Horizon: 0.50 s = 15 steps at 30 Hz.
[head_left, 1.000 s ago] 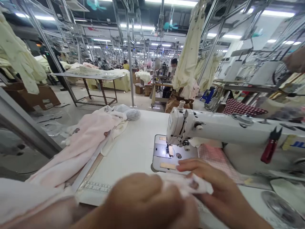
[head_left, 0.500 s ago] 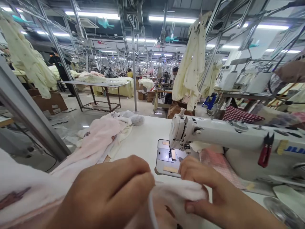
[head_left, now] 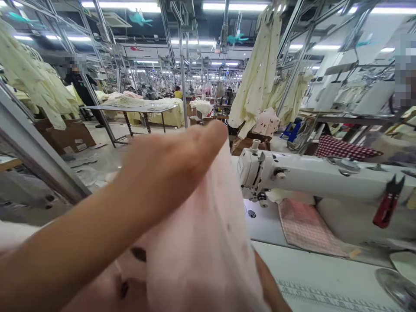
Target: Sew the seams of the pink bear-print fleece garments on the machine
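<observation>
My left hand (head_left: 191, 151) is raised in front of me, its fingers closed on the upper edge of a pale pink fabric piece (head_left: 204, 242). The cloth hangs down from it in soft folds, with a few dark printed spots. Behind the cloth, only part of my right forearm (head_left: 268, 281) shows; the fabric hides my right hand and its fingers. Just beyond, to the right, stands a white sewing machine (head_left: 302, 175). The cloth and my left hand cover part of its bed.
Red-handled thread snips (head_left: 388, 203) hang on the machine's arm. Pink checked cloth (head_left: 308, 225) lies under that arm. A metal post (head_left: 42, 143) slants at the left. Cream garments (head_left: 256, 73) hang ahead, and a person (head_left: 81, 86) stands behind a table (head_left: 136, 108).
My left hand has risen, lifting the fabric upright before the machine. My right hand, earlier holding the fabric near the needle plate, has dropped behind the cloth. The view has shifted slightly.
</observation>
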{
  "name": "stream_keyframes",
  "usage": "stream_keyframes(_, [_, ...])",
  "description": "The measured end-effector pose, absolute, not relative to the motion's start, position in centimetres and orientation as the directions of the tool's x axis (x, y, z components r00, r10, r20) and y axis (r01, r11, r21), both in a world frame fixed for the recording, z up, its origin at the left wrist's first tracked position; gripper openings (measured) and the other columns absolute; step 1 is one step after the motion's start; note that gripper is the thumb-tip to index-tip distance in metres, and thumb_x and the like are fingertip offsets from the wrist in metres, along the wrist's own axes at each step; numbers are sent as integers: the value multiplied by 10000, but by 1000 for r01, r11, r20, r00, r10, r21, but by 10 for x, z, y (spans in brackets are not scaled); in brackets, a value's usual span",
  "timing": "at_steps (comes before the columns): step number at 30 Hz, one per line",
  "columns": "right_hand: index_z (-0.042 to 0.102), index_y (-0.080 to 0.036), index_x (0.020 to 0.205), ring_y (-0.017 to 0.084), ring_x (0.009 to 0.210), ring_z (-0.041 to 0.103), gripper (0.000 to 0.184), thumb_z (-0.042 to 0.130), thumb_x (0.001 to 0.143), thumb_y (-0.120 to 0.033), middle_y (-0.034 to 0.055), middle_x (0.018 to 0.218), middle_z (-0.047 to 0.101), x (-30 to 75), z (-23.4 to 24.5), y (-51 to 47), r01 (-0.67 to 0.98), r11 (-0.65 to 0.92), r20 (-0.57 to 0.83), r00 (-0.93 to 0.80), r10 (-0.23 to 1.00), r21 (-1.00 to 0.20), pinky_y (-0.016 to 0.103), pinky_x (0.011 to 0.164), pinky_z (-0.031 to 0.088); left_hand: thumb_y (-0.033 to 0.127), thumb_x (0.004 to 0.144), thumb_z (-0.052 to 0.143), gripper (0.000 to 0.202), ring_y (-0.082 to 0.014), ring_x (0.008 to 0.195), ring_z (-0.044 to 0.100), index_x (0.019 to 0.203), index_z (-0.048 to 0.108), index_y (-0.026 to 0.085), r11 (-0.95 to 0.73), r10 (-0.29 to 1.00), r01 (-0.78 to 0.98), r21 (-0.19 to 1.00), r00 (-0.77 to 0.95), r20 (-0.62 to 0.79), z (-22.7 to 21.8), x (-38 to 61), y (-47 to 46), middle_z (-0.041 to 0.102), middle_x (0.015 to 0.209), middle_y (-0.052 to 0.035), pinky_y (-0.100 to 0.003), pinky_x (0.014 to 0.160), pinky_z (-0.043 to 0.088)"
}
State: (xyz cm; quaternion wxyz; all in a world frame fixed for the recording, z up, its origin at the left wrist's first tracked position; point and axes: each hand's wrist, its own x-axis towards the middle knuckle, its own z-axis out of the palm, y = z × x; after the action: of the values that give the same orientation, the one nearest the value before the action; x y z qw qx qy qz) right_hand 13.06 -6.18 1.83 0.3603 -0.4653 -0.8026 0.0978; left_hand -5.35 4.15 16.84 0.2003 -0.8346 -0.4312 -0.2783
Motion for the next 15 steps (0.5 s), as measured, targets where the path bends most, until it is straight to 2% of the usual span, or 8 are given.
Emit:
stream_keyframes(2, [-32,-172,1440,207,811,674,739,437,908,-378,92,954,685,149,-5,-57,693,459,428,-235,873,-556,284,599,538,112,884,402,170,-188,681,556,996,528,134,-503,724,847,-171,521,453,150,-36,83,524,789,-36,-330,648,412])
stream_keyframes(3, [38,-180,1436,199,782,671,699,451,903,-365,79,915,685,158,-14,-54,720,436,412,-226,883,-540,283,606,534,87,877,405,196,-229,772,568,1033,519,120,-520,737,837,-170,540,406,136,-26,100,545,914,-92,-356,671,416])
stream_keyframes(5, [328,-253,1327,182,714,645,492,512,875,-321,26,812,660,176,-29,-50,780,452,413,-274,869,-432,284,603,512,77,850,457,179,-275,867,557,1010,536,102,-575,744,804,-148,590,314,100,-10,121,555,984,-141,-396,713,411])
stream_keyframes(6, [453,-275,1206,176,689,624,355,535,860,-288,6,768,635,182,-35,-48,800,480,417,-323,850,-360,283,591,491,84,837,489,145,-274,876,553,959,560,112,-624,728,772,-124,631,267,81,-4,124,568,967,-133,-395,723,409])
stream_keyframes(8, [547,-279,1039,165,666,582,205,546,843,-219,-7,727,595,189,-41,-44,803,523,391,-400,829,-286,274,574,438,131,814,559,63,-242,857,555,855,599,158,-737,661,675,-48,733,157,46,3,120,595,886,-78,-371,737,407])
stream_keyframes(12, [561,-277,1025,166,701,521,201,527,843,-199,1,762,574,182,-48,-37,816,478,331,-376,866,-324,291,629,360,265,767,673,117,-200,907,542,875,632,248,-852,517,509,123,855,44,9,4,103,606,898,-5,-359,846,374])
stream_keyframes(15, [571,-258,930,174,695,481,142,480,844,-191,3,742,559,176,-56,-33,810,458,366,-327,872,-367,313,653,304,225,802,634,13,-176,875,538,805,622,225,-854,499,486,186,866,33,9,3,101,585,887,3,-380,919,326])
